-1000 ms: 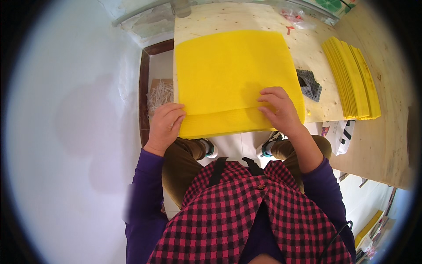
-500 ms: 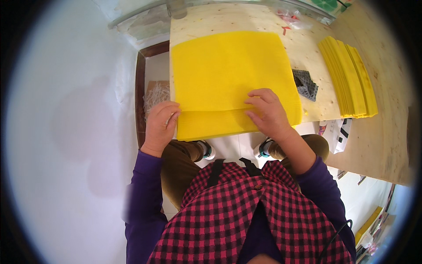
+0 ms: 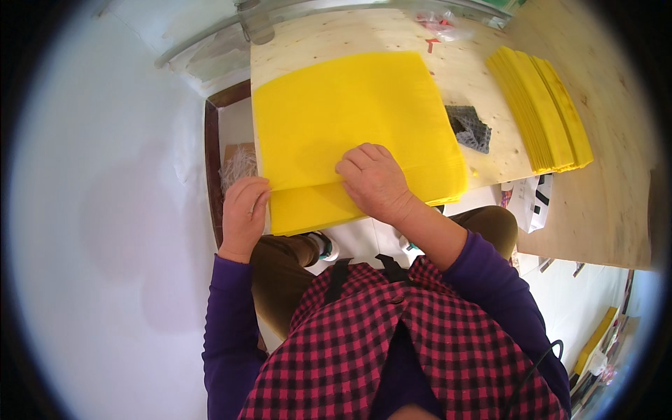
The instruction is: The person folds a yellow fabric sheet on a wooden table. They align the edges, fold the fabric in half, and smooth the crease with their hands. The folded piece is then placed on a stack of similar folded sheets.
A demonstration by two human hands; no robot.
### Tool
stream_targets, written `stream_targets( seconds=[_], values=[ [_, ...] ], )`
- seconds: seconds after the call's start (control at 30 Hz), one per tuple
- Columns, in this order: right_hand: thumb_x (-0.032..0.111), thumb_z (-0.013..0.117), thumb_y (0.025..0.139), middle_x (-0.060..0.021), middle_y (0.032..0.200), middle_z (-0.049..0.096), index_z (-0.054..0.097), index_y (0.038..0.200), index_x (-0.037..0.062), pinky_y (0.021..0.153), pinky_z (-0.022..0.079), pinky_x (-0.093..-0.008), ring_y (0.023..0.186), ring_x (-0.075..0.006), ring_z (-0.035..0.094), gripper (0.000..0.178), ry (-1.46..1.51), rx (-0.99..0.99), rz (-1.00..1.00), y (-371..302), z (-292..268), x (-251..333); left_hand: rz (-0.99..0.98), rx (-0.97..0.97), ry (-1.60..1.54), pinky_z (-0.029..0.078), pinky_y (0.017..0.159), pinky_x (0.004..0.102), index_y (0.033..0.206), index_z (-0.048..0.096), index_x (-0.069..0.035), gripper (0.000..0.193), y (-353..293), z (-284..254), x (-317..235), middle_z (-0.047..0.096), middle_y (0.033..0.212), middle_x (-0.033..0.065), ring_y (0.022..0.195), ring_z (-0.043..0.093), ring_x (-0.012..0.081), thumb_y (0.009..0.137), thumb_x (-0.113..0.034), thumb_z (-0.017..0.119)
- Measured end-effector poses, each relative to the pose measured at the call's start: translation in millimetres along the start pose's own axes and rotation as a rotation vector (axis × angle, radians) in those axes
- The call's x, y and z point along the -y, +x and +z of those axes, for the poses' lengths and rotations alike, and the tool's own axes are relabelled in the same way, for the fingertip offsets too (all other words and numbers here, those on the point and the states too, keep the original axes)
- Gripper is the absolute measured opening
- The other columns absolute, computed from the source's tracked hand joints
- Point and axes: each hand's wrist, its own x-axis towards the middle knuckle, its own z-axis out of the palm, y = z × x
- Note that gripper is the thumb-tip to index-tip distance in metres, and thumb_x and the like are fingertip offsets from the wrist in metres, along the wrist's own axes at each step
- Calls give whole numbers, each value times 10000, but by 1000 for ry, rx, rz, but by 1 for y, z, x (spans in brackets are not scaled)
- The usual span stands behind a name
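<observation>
A broad stack of thin yellow fabric sheets [image 3: 350, 105] lies in front of me. Its top sheet's near edge sits back from the stack's front, so a strip of the sheets beneath shows. At the left end of that edge, my left hand [image 3: 243, 215] pinches the corner between thumb and fingers. My right hand [image 3: 374, 180] is closed near the middle of the same edge, fingers curled over it and pressed together. The thumb of that hand is mostly hidden, and the sheet is slightly rumpled beside it.
The stack rests on a plywood table [image 3: 308, 35]. Folded yellow fabric [image 3: 539, 112] is piled at the right, with a grey mesh piece [image 3: 470, 129] between. A clear plastic bag [image 3: 444, 26] lies at the back. White shreds [image 3: 239, 164] fill a spot left of the table.
My right hand has moved left along the top sheet's edge and its spread fingers have closed on it. My left hand stays at the corner. The whole view has shifted slightly.
</observation>
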Motion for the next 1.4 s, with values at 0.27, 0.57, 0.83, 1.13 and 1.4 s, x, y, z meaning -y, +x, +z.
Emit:
stream_targets(
  seconds=[0.27, 0.57, 0.83, 1.13, 1.4],
  values=[
    [47, 672, 682, -61, 899, 595, 605, 888, 104, 800, 454, -393, 884, -282, 568, 224, -54, -28, 108, -28, -26, -36, -2, 7, -31, 474, 864, 377, 935, 633, -24, 160, -9, 5, 8, 654, 1005, 110, 968, 602, 308, 786, 30, 657],
    [25, 673, 716, -66, 871, 600, 613, 855, 87, 793, 449, -399, 872, -291, 572, 164, -119, -103, 251, -67, -60, -72, -24, 44, -38, 477, 873, 375, 923, 641, -26, 144, -14, 8, 8, 658, 1029, 117, 979, 604, 312, 789, 27, 656],
    [58, 662, 752, -66, 851, 595, 608, 834, 85, 795, 444, -401, 866, -294, 573, 102, -103, -101, 279, -80, -61, -79, -41, 33, -63, 483, 876, 371, 918, 639, -19, 141, -13, 13, 6, 658, 1025, 123, 981, 607, 312, 790, 35, 662],
    [98, 651, 777, -63, 893, 607, 627, 873, 98, 826, 448, -397, 902, -287, 569, 99, -70, -76, 291, -84, -63, -75, -55, 89, -88, 453, 950, 368, 1043, 628, -17, 201, -17, 9, 8, 638, 1136, 136, 1076, 588, 288, 847, 21, 621],
    [239, 626, 902, -189, 1321, 530, 532, 1278, 22, 1057, 369, -388, 1245, -329, 490, 444, 246, -297, 617, -94, -67, -113, -575, -103, -674, 290, 1125, 357, 1411, 408, 13, 517, 3, 9, 22, 434, 1451, 151, 1350, 403, 248, 1035, -340, 388]
  ],
)
